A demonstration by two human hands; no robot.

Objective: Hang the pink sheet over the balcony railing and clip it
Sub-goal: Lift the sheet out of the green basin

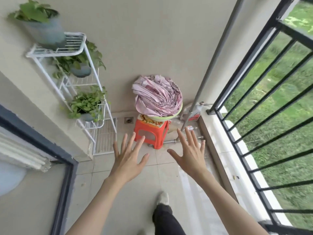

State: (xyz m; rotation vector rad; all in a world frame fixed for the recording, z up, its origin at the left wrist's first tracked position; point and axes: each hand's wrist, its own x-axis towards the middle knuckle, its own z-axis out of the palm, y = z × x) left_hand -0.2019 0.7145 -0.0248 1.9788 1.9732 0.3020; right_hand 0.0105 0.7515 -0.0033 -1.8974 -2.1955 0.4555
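Note:
The pink sheet [157,95] lies bunched and twisted in a pale green basin [166,117], which sits on a small orange plastic stool [151,133] against the far wall. My left hand [128,156] and my right hand [189,155] are both stretched out in front of me with fingers spread, empty, short of the stool and touching nothing. The black balcony railing [254,92] runs along the right side, above a pale ledge [233,150]. I see no clips.
A white wire plant rack [74,78] with several potted green plants stands at the left wall. A grey pole [213,61] leans in the corner by the railing. A dark door frame [64,167] is at my left. My foot [163,198] is on the tiled floor.

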